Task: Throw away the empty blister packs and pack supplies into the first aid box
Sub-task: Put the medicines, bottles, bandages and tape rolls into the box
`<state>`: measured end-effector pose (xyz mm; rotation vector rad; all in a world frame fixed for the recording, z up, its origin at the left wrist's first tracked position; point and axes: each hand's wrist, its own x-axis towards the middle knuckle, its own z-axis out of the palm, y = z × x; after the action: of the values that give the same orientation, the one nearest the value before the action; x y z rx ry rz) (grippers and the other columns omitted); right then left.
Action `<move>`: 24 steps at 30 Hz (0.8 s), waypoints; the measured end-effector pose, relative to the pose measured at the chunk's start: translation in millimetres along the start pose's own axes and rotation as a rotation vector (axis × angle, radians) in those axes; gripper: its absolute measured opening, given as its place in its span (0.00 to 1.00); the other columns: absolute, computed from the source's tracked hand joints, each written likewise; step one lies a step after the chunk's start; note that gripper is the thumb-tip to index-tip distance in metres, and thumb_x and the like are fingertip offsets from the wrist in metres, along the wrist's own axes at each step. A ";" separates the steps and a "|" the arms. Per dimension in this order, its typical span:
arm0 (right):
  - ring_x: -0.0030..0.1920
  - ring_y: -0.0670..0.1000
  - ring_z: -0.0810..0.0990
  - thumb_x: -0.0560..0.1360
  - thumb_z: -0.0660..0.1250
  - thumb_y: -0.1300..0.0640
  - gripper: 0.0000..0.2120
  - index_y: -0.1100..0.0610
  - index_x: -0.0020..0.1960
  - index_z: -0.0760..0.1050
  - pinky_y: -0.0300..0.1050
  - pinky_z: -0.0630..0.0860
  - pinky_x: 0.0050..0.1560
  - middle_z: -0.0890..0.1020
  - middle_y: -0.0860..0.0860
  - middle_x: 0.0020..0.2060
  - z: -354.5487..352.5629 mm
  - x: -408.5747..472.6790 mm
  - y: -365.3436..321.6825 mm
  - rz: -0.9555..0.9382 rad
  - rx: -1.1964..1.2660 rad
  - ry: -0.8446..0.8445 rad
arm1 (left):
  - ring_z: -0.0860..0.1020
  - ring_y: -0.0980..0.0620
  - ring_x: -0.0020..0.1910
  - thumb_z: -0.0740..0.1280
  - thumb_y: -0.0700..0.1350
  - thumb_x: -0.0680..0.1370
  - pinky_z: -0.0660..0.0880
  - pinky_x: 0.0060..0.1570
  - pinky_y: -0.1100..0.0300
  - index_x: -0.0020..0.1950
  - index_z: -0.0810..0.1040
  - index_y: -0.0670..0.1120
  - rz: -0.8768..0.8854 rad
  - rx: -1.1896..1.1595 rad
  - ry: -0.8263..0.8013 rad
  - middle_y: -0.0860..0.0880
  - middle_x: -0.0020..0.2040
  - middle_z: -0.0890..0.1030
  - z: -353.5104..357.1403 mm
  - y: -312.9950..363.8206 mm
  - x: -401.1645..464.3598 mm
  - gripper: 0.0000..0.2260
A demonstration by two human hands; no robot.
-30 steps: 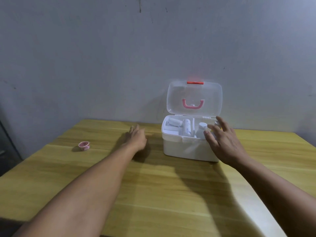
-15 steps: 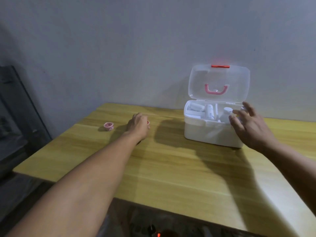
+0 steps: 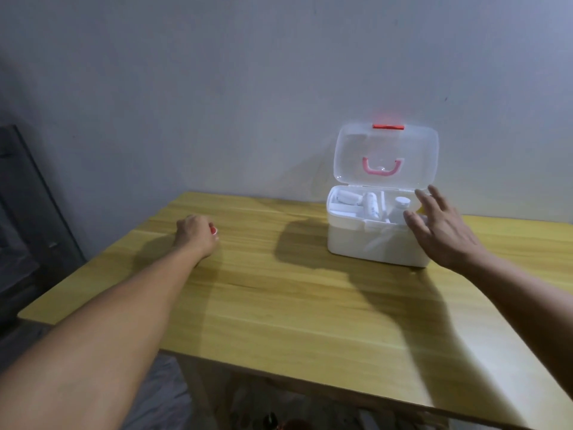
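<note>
While the left hand [image 3: 196,231] has its grip curled around a small pink tape roll [image 3: 213,230] on the surface [image 3: 279,305], the right hand [image 3: 440,228] hovers with fingers apart at the first aid box [image 3: 376,243]. Risk: the shallow hold drops the roll mid-carry.

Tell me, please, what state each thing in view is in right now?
Box: upright on table, partly filled.
Lid: open, standing upright.
Bottle: in box, capped.
Left hand: closed on a small pink item.
Right hand: open, at the box's right side; contact unclear.
</note>
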<state>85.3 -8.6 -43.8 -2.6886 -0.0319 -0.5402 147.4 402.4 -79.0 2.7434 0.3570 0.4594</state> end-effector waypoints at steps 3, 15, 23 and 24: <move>0.78 0.55 0.51 0.78 0.53 0.39 0.35 0.58 0.77 0.49 0.54 0.53 0.75 0.49 0.56 0.78 -0.2 -4.3 -1.1 0.065 0.060 0.021 | 0.78 0.39 0.58 0.71 0.42 0.74 0.73 0.55 0.56 0.52 0.84 0.42 0.015 -0.075 -0.003 0.38 0.55 0.83 -5.4 16.6 -4.5 0.09; 0.75 0.54 0.57 0.79 0.51 0.39 0.33 0.57 0.77 0.52 0.52 0.58 0.73 0.60 0.54 0.76 2.8 -11.7 10.7 -0.021 0.087 0.036 | 0.81 0.54 0.51 0.74 0.42 0.72 0.73 0.56 0.63 0.57 0.82 0.45 0.561 -0.469 -0.228 0.48 0.53 0.84 -45.5 184.9 -45.1 0.14; 0.74 0.54 0.59 0.79 0.52 0.40 0.33 0.57 0.77 0.50 0.51 0.59 0.72 0.62 0.55 0.74 4.6 -12.8 10.8 -0.016 0.127 0.056 | 0.80 0.51 0.58 0.74 0.42 0.73 0.71 0.57 0.63 0.58 0.81 0.45 0.555 -0.357 -0.379 0.46 0.56 0.83 -28.2 221.7 -58.7 0.14; 0.74 0.54 0.59 0.79 0.52 0.40 0.33 0.57 0.77 0.50 0.51 0.59 0.72 0.62 0.54 0.74 5.4 -12.7 11.3 -0.018 0.131 0.059 | 0.80 0.51 0.58 0.73 0.43 0.74 0.70 0.56 0.64 0.58 0.81 0.45 0.557 -0.342 -0.379 0.46 0.57 0.83 -27.7 222.9 -59.5 0.14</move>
<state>76.7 -16.3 -57.5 -2.5466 -0.0729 -0.6010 124.9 189.3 10.8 2.4798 -0.5417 0.1017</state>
